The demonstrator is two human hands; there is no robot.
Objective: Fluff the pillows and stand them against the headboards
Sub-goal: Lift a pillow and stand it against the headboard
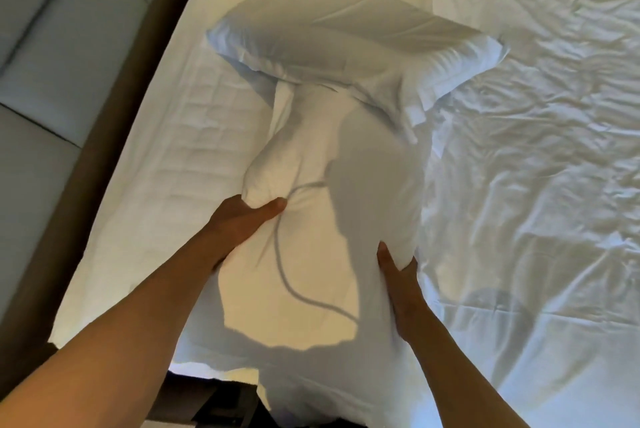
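Left hand and right hand grip near pillow; fingers hidden beneath. Far pillow overlaps its top. No writing visible.

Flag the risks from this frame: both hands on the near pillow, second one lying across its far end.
1. The left hand and right hand squeeze the near pillow only at its sides; lifting it may tip the second pillow, which overlaps its far end.
2. The near pillow overhangs the mattress edge; a loose grip could drop it to the floor.
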